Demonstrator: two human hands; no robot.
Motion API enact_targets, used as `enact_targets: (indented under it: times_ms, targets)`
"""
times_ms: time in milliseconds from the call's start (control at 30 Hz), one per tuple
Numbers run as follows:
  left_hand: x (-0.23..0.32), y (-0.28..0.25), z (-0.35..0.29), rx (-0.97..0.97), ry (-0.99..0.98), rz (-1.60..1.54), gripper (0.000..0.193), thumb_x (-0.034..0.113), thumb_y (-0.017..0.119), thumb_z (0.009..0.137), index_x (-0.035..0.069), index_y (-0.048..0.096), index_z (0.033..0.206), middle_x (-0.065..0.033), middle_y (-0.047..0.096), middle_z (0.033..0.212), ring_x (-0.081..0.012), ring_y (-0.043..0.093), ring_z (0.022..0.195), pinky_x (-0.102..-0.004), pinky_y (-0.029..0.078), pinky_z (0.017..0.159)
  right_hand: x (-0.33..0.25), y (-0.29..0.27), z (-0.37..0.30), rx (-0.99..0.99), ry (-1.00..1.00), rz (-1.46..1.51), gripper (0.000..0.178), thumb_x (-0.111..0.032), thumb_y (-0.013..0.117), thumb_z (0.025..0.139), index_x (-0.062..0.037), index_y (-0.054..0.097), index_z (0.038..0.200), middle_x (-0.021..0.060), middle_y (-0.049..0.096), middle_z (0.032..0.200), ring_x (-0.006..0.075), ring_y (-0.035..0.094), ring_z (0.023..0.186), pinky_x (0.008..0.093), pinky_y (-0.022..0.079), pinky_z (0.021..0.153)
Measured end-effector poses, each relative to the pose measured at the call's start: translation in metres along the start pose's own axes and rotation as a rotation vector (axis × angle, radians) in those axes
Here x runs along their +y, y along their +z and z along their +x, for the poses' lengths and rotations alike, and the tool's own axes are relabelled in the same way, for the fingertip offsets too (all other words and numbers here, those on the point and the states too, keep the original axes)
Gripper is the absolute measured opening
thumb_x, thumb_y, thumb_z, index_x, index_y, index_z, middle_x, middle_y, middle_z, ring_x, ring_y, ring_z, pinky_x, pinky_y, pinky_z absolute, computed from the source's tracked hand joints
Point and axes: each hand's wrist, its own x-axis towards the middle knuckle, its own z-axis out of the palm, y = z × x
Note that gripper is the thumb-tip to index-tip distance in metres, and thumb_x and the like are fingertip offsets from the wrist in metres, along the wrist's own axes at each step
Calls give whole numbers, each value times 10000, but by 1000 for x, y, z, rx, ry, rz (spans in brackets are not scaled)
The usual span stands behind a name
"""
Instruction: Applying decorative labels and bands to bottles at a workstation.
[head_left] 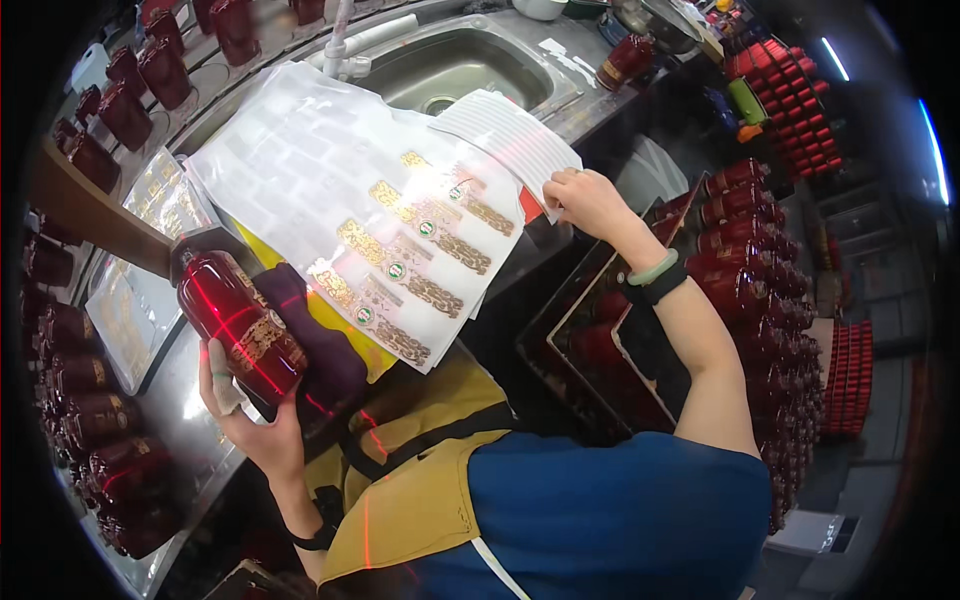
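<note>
A dark red glass bottle (222, 312) with a gold pattern lies tilted, its neck end at a dark block on a brown arm (105, 205). My left hand (262, 432), one finger wrapped in pale tape, holds it around its lower end. Beside the bottle is a bunched purple cloth (325, 350). My right hand (592, 205) pinches the edge of a stack of white ribbed sheets (500, 135); its fingertips are partly hidden. Between my hands spreads a large sheet of gold and brown decals (290, 150), over a yellow surface (368, 345). Red light lines cross the bottle.
Behind the sheets is a steel sink (470, 65) with a tap (345, 60). Several red bottles (120, 465) stand at the left, and many more (740, 270) are stacked at the right. Near my right arm are dark trays (600, 340). One red bottle (625, 62) stands behind the sink.
</note>
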Motion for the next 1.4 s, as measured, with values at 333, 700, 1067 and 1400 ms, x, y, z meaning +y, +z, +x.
enact_targets:
  times_ms: [333,700,1067,1400]
  targets:
    - [-1,1,0,13,0,-58,895,7,874,679,13,501,1493,-176,487,1516,-344,471,1406,-434,337,1178,17,-3,4,4,-159,-44,165,-199,794,743,-145,665,831,38,663,861,267,669,905,400,517,785]
    - [1,-1,1,-9,10,24,877,6,866,730,10,475,1515,-141,479,1523,-298,478,1403,-402,384,1148,35,-49,36,235,222,192,141,-172,652,899,-55,692,967,163,713,955,377,683,943,439,531,805]
    - [1,-1,2,-2,0,-49,884,27,871,725,37,480,1517,-159,476,1518,-325,462,1415,-422,362,1172,170,-173,-6,629,889,-143,239,-302,632,936,-161,748,1090,202,738,1093,416,694,1064,520,548,896]
    - [1,-1,1,-3,23,-22,884,31,871,729,42,476,1520,-151,472,1524,-321,460,1416,-426,356,1173,173,-91,-15,261,1084,-89,249,-285,672,894,-163,787,1078,189,726,1200,406,689,1129,498,547,982]
